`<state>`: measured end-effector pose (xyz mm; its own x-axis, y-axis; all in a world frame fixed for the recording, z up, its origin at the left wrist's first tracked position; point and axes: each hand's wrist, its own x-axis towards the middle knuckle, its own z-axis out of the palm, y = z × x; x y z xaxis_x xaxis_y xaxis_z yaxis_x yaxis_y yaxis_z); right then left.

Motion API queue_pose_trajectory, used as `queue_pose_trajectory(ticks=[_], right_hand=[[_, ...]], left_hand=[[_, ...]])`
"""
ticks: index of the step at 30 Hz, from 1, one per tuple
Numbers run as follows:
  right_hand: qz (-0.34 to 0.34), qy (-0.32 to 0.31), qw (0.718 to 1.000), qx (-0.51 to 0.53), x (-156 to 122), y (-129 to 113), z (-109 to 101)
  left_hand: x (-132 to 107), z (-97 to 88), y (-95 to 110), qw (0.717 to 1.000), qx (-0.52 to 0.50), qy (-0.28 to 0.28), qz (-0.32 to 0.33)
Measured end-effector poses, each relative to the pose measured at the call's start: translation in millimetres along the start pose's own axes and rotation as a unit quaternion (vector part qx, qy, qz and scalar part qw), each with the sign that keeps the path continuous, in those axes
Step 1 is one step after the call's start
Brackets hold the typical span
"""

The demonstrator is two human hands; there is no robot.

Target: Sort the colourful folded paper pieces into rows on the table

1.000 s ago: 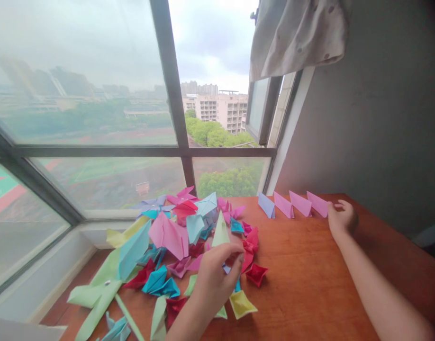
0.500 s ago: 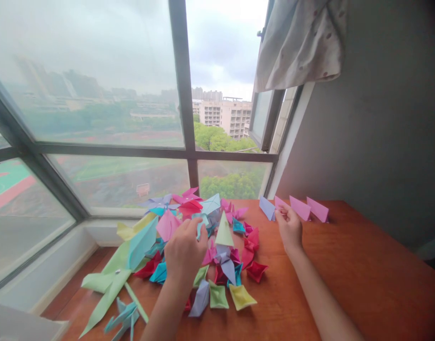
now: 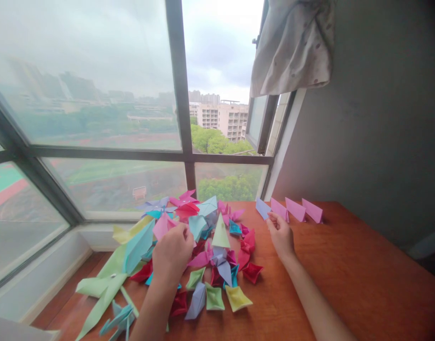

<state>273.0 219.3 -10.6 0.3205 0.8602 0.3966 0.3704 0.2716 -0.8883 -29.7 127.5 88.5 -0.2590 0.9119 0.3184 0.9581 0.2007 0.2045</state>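
My right hand (image 3: pixel 282 237) has its thumb and fingertips pinched together at the lower right edge of a lavender folded paper tent (image 3: pixel 263 208). This tent stands at the left end of a row with a pink folded paper tent (image 3: pixel 279 209) and more pink ones beside it. Over the heap of origami, my left hand (image 3: pixel 173 253) is curled closed, its back towards me. Its fingertips are hidden, so whatever they hold cannot be seen. Near it are a pink folded paper (image 3: pixel 163 226), a light blue folded piece (image 3: pixel 196 227) and a pale green paper cone (image 3: pixel 221 233).
A green pinwheel (image 3: pixel 107 282) and a blue paper crane (image 3: pixel 118 319) lie at the front left. Several small paper boxes, among them a yellow one (image 3: pixel 238 297), sit along the heap's front. Windows and a curtain (image 3: pixel 292 52) rise behind the wooden table (image 3: pixel 331 279).
My left hand has curled its fingers in and shifted slightly left and down. My right hand has moved from the nearest pink tent to the lavender one. The view has shifted a little.
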Motion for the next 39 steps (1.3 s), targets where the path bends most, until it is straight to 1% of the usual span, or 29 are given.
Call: queue_pose_trajectory(ticks=[3, 5, 7, 9, 11, 14, 16, 18, 20, 24, 27, 29, 31, 34, 36, 37, 39], right_hand=[[-0.028, -0.025, 0.999, -0.02, -7, -20, 1], [-0.053, -0.054, 0.997, -0.02, -14, -36, 2], [-0.087, -0.093, 0.992, -0.01, -22, -53, 2], [-0.133, -0.132, 0.982, -0.001, -30, -69, 3], [-0.191, -0.155, 0.969, 0.0, -38, -83, 3], [-0.277, -0.175, 0.945, -0.007, -48, -96, 4], [-0.311, -0.174, 0.934, -0.015, -53, -98, 8], [-0.324, -0.152, 0.933, -0.023, -55, -96, 12], [-0.325, -0.128, 0.937, -0.022, -56, -92, 16], [-0.306, -0.119, 0.945, 0.002, -55, -91, 18], [-0.26, -0.119, 0.958, 0.026, -51, -90, 16], [-0.201, -0.118, 0.971, 0.056, -46, -86, 14], [-0.12, -0.129, 0.979, 0.103, -41, -80, 11], [-0.014, -0.15, 0.973, 0.178, -32, -72, 7], [0.021, -0.149, 0.966, 0.209, -27, -70, 4], [0.031, -0.145, 0.965, 0.218, -26, -70, 3], [0.044, -0.144, 0.962, 0.227, -24, -71, 1]], left_hand=[[-6, -4.7, 8, 0.995, -0.05, 0.089, 0.017], [-11, -5.7, 15, 0.983, -0.103, 0.15, 0.036], [-17, -3.9, 23, 0.965, -0.171, 0.184, 0.073], [-22, 0.0, 30, 0.945, -0.242, 0.181, 0.128], [-27, 4.7, 37, 0.924, -0.295, 0.157, 0.186], [-35, 10.7, 47, 0.904, -0.329, 0.112, 0.25], [-39, 13.2, 53, 0.892, -0.337, 0.085, 0.289], [-43, 14.9, 57, 0.882, -0.341, 0.069, 0.319], [-45, 16.2, 59, 0.876, -0.342, 0.061, 0.335], [-43, 20.2, 57, 0.874, -0.345, 0.063, 0.337], [-37, 24.7, 53, 0.881, -0.346, 0.101, 0.305], [-32, 27.0, 49, 0.89, -0.346, 0.139, 0.263], [-27, 27.9, 46, 0.898, -0.341, 0.168, 0.219], [-20, 27.1, 44, 0.9, -0.354, 0.183, 0.176], [-19, 26.8, 43, 0.89, -0.399, 0.159, 0.153], [-18, 27.0, 43, 0.882, -0.432, 0.132, 0.138], [-19, 28.4, 44, 0.856, -0.506, 0.052, 0.095]])
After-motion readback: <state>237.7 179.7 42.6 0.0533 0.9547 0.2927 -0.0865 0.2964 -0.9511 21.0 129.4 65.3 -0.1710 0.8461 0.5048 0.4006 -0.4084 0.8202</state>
